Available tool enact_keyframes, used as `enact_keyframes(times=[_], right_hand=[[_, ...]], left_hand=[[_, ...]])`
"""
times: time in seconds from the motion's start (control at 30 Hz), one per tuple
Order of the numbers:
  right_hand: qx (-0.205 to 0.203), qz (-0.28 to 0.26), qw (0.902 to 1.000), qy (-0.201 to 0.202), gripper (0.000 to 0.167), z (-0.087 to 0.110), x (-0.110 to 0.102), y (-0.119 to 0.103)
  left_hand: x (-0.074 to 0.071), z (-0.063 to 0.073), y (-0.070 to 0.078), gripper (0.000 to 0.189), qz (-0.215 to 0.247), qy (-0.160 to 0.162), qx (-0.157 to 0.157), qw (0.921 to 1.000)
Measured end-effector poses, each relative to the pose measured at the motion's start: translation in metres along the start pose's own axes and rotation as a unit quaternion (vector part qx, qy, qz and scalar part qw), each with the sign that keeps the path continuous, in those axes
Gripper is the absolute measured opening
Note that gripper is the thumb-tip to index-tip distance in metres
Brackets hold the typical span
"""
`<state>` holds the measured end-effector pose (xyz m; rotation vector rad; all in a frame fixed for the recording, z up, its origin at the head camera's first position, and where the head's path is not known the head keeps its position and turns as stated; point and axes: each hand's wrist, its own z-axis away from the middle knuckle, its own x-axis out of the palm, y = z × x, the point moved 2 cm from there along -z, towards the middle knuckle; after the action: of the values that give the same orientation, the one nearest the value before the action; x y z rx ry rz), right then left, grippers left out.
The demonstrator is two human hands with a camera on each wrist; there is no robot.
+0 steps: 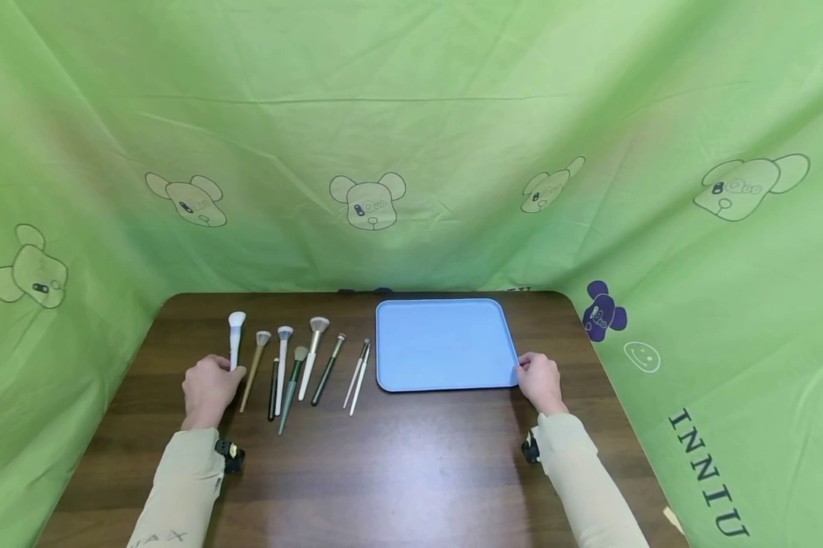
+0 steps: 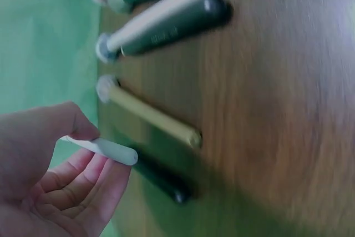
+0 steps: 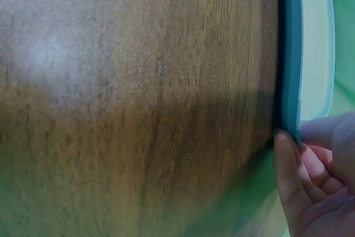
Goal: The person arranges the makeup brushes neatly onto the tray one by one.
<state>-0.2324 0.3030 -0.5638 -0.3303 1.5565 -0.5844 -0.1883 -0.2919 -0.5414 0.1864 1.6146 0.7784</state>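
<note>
My left hand (image 1: 209, 388) pinches a white makeup brush (image 1: 236, 335) between thumb and fingers at the far left of the row. In the left wrist view the end of its white handle (image 2: 117, 151) sticks out past the fingertips. Under it lies a dark handle (image 2: 161, 176), mostly hidden by the hand in the head view. A tan-handled brush (image 1: 254, 373) lies just right of this hand. My right hand (image 1: 540, 380) grips the near right corner of a blue tray (image 1: 445, 346), thumb at the inside and fingers around the outer rim (image 3: 292, 65).
Several more makeup brushes lie in a row between the left hand and the tray, among them a green one (image 1: 291, 392), a wide white-handled one (image 1: 311, 361) and two thin white ones (image 1: 358, 380). A green printed cloth (image 1: 370, 114) hangs around the brown wooden table (image 1: 384, 479).
</note>
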Motion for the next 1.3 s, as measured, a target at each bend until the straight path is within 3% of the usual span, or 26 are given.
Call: enact_keyframes(times=[0.6, 0.83, 1.07, 1.3], right_hand=[[0.007, -0.015, 0.9999, 0.001, 0.020, -0.001, 0.000, 0.001], [0.006, -0.018, 0.9998, 0.006, 0.020, -0.001, 0.000, 0.002], [0.004, -0.018, 0.9998, 0.011, 0.020, 0.000, 0.001, 0.002], [-0.004, -0.019, 0.9996, 0.021, 0.018, 0.001, 0.000, 0.002]], left_hand=[[0.028, 0.010, 0.065, 0.024, 0.074, 0.007, 0.069, 0.9949], [0.037, 0.014, 0.080, 0.027, 0.098, 0.004, 0.078, 0.9920], [0.046, 0.016, 0.093, 0.029, 0.114, 0.004, 0.116, 0.9867], [0.053, 0.018, 0.103, 0.026, 0.153, -0.015, 0.103, 0.9828]])
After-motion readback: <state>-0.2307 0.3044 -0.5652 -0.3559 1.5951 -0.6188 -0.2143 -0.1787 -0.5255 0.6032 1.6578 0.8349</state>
